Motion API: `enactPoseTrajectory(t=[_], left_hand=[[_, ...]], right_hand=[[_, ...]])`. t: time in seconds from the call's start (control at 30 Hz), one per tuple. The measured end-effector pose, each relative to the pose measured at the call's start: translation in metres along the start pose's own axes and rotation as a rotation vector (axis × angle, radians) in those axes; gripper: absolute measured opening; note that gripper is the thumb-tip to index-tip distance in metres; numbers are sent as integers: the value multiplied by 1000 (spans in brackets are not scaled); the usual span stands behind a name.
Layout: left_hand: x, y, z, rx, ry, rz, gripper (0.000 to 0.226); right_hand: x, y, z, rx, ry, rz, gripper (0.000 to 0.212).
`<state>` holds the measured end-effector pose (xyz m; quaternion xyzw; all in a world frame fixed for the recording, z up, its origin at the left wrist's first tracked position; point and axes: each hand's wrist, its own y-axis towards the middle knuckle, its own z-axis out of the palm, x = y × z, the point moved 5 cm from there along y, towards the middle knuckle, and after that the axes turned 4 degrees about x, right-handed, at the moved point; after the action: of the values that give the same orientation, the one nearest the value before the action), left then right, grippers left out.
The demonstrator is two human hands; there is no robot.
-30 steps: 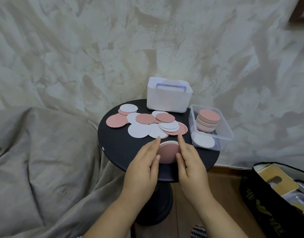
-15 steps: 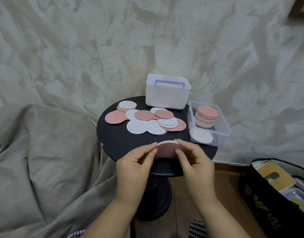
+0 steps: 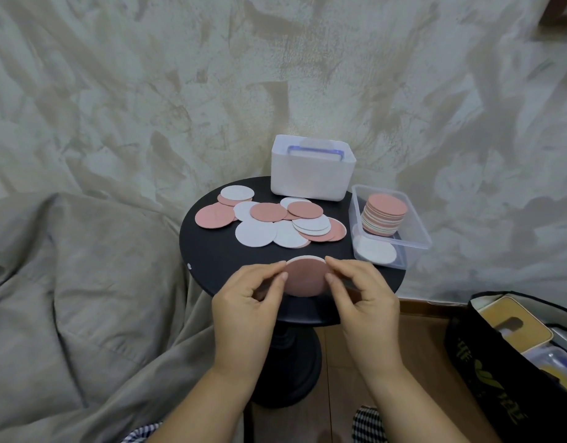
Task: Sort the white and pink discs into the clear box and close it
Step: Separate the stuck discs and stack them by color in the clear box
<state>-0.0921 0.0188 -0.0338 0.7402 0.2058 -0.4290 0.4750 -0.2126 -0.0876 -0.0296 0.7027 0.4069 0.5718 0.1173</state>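
Head view: both hands over the black table [image 3: 212, 254], at its near edge.
Left hand [image 3: 247, 302]: pinches the held discs [image 3: 306, 276] at their left rim.
Right hand [image 3: 365, 298]: pinches their right rim (pink face showing).
Loose discs [image 3: 269, 223]: mid-table.
Clear box [image 3: 418, 233]: table's right, open-topped, part-filled.

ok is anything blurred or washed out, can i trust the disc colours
Head view: soft light, no hard glare; pink and white read clearly on the loose discs and the stack in the clear box; the held discs are sharp; the black bag at the right edge looks softer.
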Motion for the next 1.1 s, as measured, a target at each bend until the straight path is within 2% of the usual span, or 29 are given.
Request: enactPoseTrajectory(t=[0.23,0.37,0.57,0.63,0.77,0.97,1.1], left_hand=[[-2,-2,-1,1,9,19,18],[1,-1,2,34,21,-17,25],[-9,12,16,97,-14,-38,27],[-15,20,29,162,-25,-34,29],[-20,37,72,419,58,34,33],[-16,66,125,584,171,141,40],[-10,72,135,595,142,239,30]], right_hand=[[-3,-1,0,-1,19,-25,31],[-5,-1,0,22,47,-2,31],[-10,23,-24,130,143,142,37],[-14,44,-46,122,203,227,36],[-26,98,-97,86,242,352,25],[-66,147,-117,392,23,573,19],[-80,160,-106,588,-90,593,19]])
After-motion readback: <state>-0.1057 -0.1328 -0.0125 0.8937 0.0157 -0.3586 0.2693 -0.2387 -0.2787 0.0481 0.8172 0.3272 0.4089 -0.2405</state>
